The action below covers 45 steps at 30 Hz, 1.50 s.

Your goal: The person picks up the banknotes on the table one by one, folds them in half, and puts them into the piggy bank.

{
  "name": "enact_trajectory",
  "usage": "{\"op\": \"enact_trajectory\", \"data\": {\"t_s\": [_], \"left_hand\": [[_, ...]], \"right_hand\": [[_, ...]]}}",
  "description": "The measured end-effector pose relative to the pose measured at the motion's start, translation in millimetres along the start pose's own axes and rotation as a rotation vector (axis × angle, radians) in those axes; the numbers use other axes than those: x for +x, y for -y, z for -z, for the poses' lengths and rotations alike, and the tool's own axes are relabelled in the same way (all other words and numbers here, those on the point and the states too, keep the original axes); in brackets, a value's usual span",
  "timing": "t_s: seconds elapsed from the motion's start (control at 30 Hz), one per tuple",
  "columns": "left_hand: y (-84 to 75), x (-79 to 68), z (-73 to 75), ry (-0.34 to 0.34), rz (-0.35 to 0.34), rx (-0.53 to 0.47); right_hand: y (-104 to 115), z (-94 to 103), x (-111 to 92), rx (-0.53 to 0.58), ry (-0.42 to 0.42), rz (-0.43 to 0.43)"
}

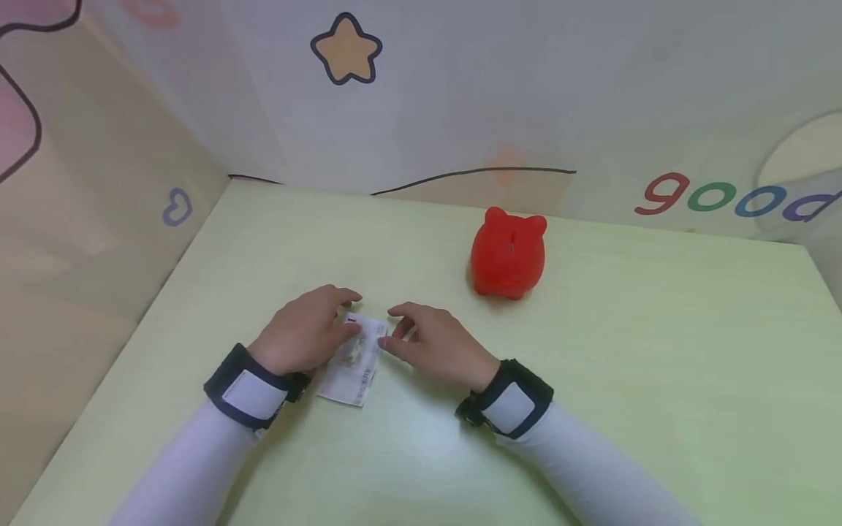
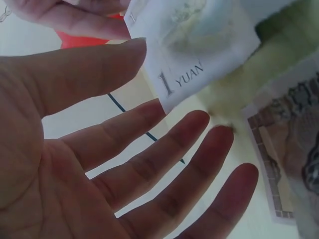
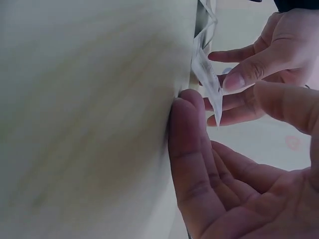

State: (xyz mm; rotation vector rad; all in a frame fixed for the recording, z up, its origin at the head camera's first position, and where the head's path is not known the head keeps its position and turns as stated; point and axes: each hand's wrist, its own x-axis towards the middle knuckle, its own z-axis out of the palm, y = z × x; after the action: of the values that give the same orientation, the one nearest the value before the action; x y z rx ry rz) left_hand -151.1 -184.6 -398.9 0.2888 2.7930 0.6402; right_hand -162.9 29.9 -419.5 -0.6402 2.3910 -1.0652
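Note:
A 1 yuan banknote (image 1: 358, 358) lies on the table, its far end raised in the wrist views. My left hand (image 1: 305, 332) is at its left side, thumb over the note and fingers spread. In the left wrist view the thumb (image 2: 117, 64) and index fingertip meet the note's edge, well apart from each other. My right hand (image 1: 437, 343) is by the note's right edge with thumb and index finger apart, holding nothing. In the left wrist view, a brown patterned paper surface (image 2: 299, 154) shows beside the note; whether it is a second note, I cannot tell.
A red piggy bank (image 1: 508, 256) with a slot on top stands beyond the right hand, near the back wall. Walls with drawings, including a star (image 1: 346, 49), border the pale table (image 1: 631, 351) at the back and left.

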Motion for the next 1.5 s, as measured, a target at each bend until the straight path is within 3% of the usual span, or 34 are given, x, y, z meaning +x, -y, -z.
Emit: {"op": "enact_trajectory", "data": {"t_s": [0.43, 0.83, 1.2, 1.5], "left_hand": [[-8.7, -0.5, 2.5, 0.0, -0.036, -0.049], [-15.8, -4.6, 7.8, -0.022, -0.013, -0.074], [-31.0, -7.8, 16.2, -0.065, -0.08, -0.081], [-48.1, -1.5, 24.8, -0.091, -0.107, -0.121]], "right_hand": [[11, -1.2, 9, -0.035, 0.004, -0.024], [12, -2.3, 9, -0.028, -0.036, -0.019], [10, 22.0, -1, 0.021, -0.1, 0.007], [9, 44.5, -11, 0.065, -0.171, 0.028]]}}
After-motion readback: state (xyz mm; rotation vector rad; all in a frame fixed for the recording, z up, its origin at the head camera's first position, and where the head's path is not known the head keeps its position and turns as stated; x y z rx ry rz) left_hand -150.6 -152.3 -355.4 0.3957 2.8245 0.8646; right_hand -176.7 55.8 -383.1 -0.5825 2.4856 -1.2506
